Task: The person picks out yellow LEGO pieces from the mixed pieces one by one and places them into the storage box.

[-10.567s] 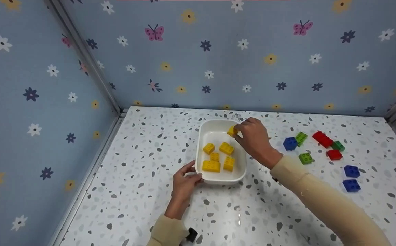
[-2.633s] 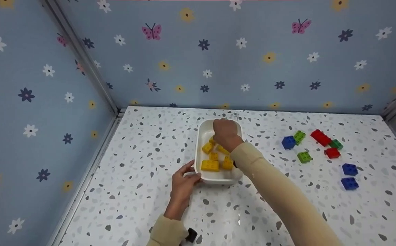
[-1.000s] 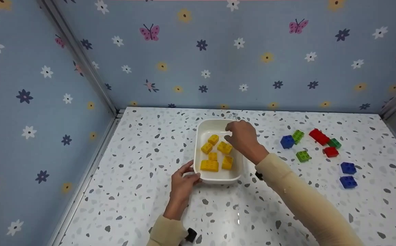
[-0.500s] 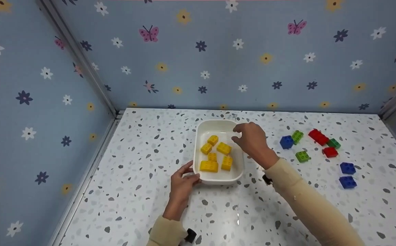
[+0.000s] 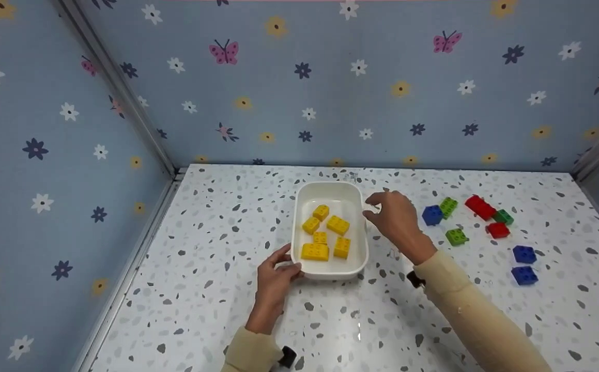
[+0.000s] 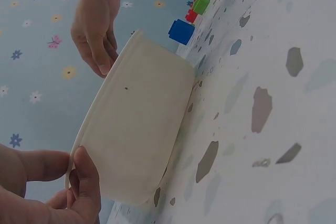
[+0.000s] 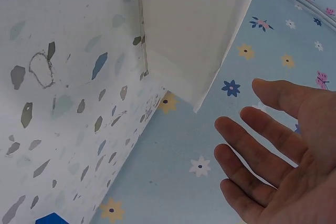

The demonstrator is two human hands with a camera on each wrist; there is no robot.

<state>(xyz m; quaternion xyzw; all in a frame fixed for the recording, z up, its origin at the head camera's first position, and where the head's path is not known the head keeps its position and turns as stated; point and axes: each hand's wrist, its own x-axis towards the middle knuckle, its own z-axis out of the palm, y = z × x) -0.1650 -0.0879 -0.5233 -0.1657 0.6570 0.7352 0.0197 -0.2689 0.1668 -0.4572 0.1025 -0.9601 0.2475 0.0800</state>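
A white plastic box (image 5: 330, 268) stands on the speckled table, with several yellow toy bricks (image 5: 338, 225) lying on its floor. My left hand (image 5: 274, 279) pinches the near left corner of the rim, thumb and fingers on either side of it, as the left wrist view also shows. Just beyond the box's right edge, my right hand (image 5: 396, 217) hovers with nothing in it. Its fingers (image 7: 252, 166) spread loosely in the right wrist view, apart from the box wall.
Right of the box lie blue bricks (image 5: 524, 254), light green bricks (image 5: 456, 237), red bricks (image 5: 480, 207) and a dark green brick (image 5: 503, 217). Patterned wall panels (image 5: 309, 82) rise behind the table and on its left.
My right hand has set a yellow brick among the others, let go of it and drawn back to the right out of the box. The left hand keeps its grip on the rim.
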